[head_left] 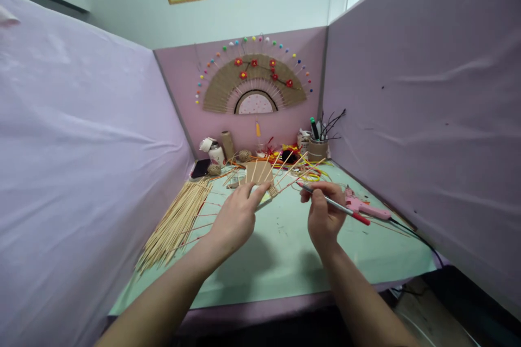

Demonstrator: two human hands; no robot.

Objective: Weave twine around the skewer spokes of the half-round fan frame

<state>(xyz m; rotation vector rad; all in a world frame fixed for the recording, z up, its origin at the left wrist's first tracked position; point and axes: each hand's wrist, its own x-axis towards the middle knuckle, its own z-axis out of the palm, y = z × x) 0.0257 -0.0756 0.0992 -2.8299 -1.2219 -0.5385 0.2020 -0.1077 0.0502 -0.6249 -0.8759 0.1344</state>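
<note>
My left hand is closed on the base of a small stick fan frame, whose thin wooden sticks spread out above the fingers. Part of that base is hidden behind the hand. A red pen with a pale barrel is gripped in my right hand. Its tip points left, close to the reddish stick at the frame's right side; whether they touch I cannot tell. Behind the sticks lies a brown cardboard piece.
A pile of wooden sticks lies left. On the right rests a pink glue gun with a black cord. Coloured pipe cleaners, a jar with pens and twigs, and a white bottle stand behind. A large decorated fan hangs on the back panel.
</note>
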